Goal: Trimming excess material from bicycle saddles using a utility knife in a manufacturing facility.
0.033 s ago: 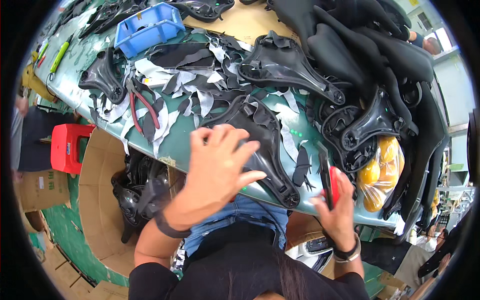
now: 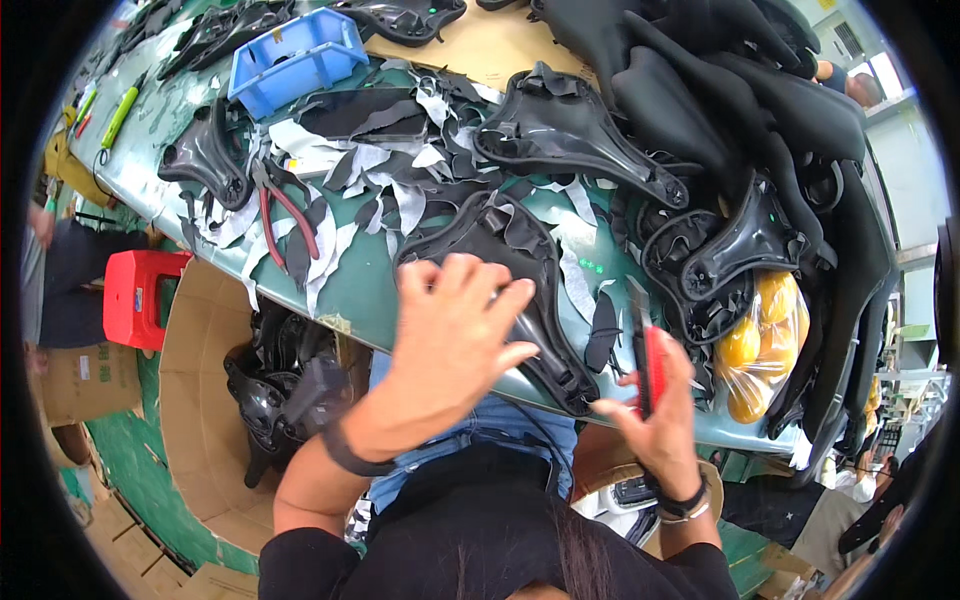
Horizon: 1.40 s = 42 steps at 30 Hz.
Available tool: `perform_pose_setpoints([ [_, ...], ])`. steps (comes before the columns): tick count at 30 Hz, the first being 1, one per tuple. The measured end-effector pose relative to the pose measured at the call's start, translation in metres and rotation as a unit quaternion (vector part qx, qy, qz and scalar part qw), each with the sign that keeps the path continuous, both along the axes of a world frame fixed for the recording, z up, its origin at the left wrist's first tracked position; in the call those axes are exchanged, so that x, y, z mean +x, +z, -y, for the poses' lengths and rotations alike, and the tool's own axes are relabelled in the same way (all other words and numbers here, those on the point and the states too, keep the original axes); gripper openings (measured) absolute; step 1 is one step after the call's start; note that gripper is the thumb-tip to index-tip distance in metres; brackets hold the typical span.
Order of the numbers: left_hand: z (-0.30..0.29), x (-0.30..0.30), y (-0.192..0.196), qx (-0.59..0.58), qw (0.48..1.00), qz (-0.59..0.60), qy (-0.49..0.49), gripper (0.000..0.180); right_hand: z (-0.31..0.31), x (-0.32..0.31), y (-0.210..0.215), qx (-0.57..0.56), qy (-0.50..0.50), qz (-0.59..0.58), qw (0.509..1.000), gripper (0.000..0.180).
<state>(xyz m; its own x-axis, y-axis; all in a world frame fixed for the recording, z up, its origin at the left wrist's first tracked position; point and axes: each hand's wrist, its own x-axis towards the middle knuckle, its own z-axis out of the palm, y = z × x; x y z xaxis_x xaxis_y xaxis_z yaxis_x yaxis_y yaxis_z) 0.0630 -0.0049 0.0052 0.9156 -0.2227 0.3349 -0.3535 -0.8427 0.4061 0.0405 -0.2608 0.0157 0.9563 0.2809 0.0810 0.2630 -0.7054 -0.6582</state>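
Note:
A black bicycle saddle (image 2: pixel 540 275) lies underside up at the table's near edge, its narrow nose pointing toward me and to the right. Over its left part my left hand (image 2: pixel 450 335) is spread, fingers apart and gripping nothing; whether the fingertips press on it I cannot tell. To the right of the nose, my right hand (image 2: pixel 665 415) is closed round a red and black utility knife (image 2: pixel 654 365), blade pointing away from me. The knife is apart from the saddle. A dark fabric scrap (image 2: pixel 602 330) lies between them.
Grey and black trimmings (image 2: pixel 405 200) litter the table, with red-handled pliers (image 2: pixel 270 215) at left. A blue bin (image 2: pixel 300 60), another saddle shell (image 2: pixel 550 120) and piled saddles (image 2: pixel 680 110) stand beyond. Bagged yellow balls (image 2: pixel 765 345) sit right; a cardboard box (image 2: pixel 205 400) stands below left.
My right hand and the knife have shifted slightly left, closer to the saddle's nose. My left hand has moved a little to the right over the saddle, its fingers still spread.

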Motion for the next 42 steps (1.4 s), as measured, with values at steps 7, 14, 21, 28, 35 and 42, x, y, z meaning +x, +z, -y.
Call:
perform_pose_setpoints([
  [7, 0.025, 0.007, -0.014, 0.014, 0.998, -0.024, -0.057, 0.015, -0.029, 0.006, -0.024, 0.008, 0.028, -0.033, 0.999, 0.104],
  [14, 0.004, -0.061, -0.004, -0.395, 0.838, -0.373, -0.05, 0.012, -0.028, 0.002, -0.034, -0.008, 0.05, 0.036, 0.998, 0.107],
  [21, -0.026, -0.017, -0.037, -0.466, 0.842, -0.198, 0.185, 0.065, -0.054, -0.016, -0.023, 0.16, 0.093, -0.087, 0.979, 0.069],
  [28, -0.049, 0.033, 0.007, -0.09, 0.992, -0.042, -0.081, 0.021, -0.04, 0.027, -0.016, 0.244, 0.008, -0.207, 0.947, 0.039],
  [35, 0.01, 0.01, -0.006, -0.03, 0.992, -0.04, 0.118, 0.027, -0.039, 0.034, -0.02, 0.212, 0.049, -0.27, 0.938, 0.037],
  [42, 0.004, -0.012, -0.009, -0.182, 0.975, -0.086, 0.091, 0.013, -0.028, 0.075, 0.015, -0.063, 0.27, 0.034, 0.96, 0.055],
])
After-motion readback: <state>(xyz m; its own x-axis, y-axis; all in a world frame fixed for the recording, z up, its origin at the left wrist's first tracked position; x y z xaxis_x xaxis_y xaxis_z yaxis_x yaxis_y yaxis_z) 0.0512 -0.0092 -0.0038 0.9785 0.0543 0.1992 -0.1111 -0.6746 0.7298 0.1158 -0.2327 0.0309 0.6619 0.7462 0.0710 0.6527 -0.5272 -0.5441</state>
